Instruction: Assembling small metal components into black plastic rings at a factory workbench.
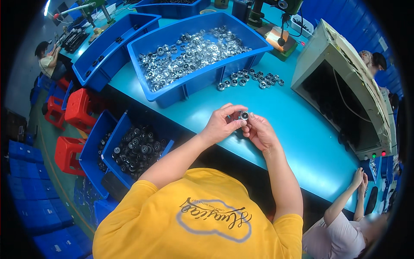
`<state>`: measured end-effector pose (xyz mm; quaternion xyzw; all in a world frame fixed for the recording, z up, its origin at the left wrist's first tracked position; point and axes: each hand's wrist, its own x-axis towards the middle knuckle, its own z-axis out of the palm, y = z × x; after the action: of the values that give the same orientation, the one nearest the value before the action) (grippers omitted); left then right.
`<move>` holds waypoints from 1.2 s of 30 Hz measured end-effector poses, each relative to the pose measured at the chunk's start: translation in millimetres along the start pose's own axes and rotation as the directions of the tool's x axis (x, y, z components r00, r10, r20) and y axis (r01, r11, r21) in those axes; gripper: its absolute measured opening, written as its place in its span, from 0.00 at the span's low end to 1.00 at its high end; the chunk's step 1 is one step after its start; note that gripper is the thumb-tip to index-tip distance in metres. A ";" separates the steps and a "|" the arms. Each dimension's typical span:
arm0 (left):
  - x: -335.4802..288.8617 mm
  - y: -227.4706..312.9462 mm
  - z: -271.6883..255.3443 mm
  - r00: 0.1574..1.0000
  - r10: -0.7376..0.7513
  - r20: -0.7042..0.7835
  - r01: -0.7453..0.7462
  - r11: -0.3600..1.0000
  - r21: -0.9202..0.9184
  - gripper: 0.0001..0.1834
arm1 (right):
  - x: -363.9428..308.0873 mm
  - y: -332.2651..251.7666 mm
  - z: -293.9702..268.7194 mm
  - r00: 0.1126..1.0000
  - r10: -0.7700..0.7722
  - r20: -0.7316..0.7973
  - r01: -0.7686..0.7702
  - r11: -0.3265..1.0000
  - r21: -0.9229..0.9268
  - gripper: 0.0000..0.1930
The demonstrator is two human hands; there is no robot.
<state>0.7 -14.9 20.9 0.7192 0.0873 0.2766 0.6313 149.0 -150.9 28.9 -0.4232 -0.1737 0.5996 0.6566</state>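
Observation:
Over the teal bench, a small silver round metal part with a black centre [244, 115] is held up between my two hands. My left hand [221, 124] pinches it with thumb and forefinger from the left. My right hand [261, 132] closes on it from the right, its thumb at the part's edge and its curled fingers below. Beyond my hands, several similar silver parts [262, 85] lie loose on the bench. They sit beside a large blue bin [202, 82] heaped with shiny silver parts [189, 56].
A box-shaped machine [317, 56] with a dark opening stands on the right of the teal bench [297, 125]. Down left, a blue bin [105, 151] holds black round parts [140, 149], near red stools [69, 155]. A co-worker [340, 233] sits at lower right, another person [49, 60] at far left.

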 end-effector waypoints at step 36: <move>6.3 3.2 21.7 0.986 0.156 0.054 -0.152 0.732 0.664 0.28 | -35.0 -130.7 -260.8 0.454 -0.891 -0.027 -0.440 -0.197 -0.876 0.12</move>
<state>16.3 -31.2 24.6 0.9009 0.1219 0.2805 0.3080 416.8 -264.1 -13.0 -0.8945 -0.3235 -0.2237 0.2126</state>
